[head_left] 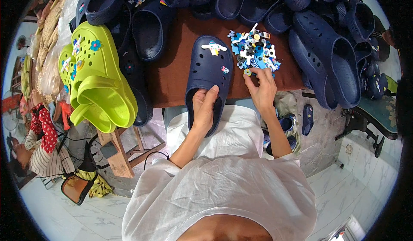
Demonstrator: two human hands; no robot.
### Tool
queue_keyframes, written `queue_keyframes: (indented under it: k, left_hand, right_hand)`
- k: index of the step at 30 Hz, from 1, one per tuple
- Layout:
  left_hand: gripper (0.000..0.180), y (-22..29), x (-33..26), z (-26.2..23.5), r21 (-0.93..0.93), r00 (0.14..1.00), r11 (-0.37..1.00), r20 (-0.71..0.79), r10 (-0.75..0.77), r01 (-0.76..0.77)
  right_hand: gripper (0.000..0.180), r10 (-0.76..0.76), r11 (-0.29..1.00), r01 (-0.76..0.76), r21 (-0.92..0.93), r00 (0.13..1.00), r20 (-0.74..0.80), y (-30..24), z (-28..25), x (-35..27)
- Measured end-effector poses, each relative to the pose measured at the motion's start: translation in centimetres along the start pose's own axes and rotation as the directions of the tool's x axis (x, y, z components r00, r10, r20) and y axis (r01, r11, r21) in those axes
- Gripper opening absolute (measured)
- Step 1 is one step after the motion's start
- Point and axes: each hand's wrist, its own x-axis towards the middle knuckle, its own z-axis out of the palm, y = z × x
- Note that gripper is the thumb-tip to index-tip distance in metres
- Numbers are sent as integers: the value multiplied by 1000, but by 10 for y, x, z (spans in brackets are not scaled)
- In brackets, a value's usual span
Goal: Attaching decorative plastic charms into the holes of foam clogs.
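A navy clog lies at the table's near edge, its toe pointing away from me. My left hand grips it, with fingers inside the foot opening and the thumb over the upper. Two shoe charms sit in its holes: a white long-eared character near the toe and a small round swirl on the right side. My right hand pinches a small round yellow-and-blue shoe charm between thumb and forefinger. Just beyond it spreads a pile of loose charms in blue, white and black.
Lime-green clogs with charms stand at the left. Several navy clogs crowd the far and right sides of the brown-covered table. Another person in a striped top is at the far left. A wooden stool stands below.
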Motion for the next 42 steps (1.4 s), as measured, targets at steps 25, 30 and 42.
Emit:
queue_keyframes:
  k: [25, 30, 42]
  left_hand:
    - [21, -10, 6, -10, -44, 994, 997, 93, 61, -57]
    - [22, -8, 4, -11, -16, 992, 999, 113, 47, -45]
    - [22, -10, 6, -15, -25, 991, 999, 127, 29, -26]
  right_hand:
    - [27, -110, 804, -7, 595, 981, 160, -49, -1, -16]
    - [25, -169, 877, 94, 472, 978, 119, -48, 0, -13]
    - [25, 116, 408, -448, 796, 890, 442, -40, 10, -17]
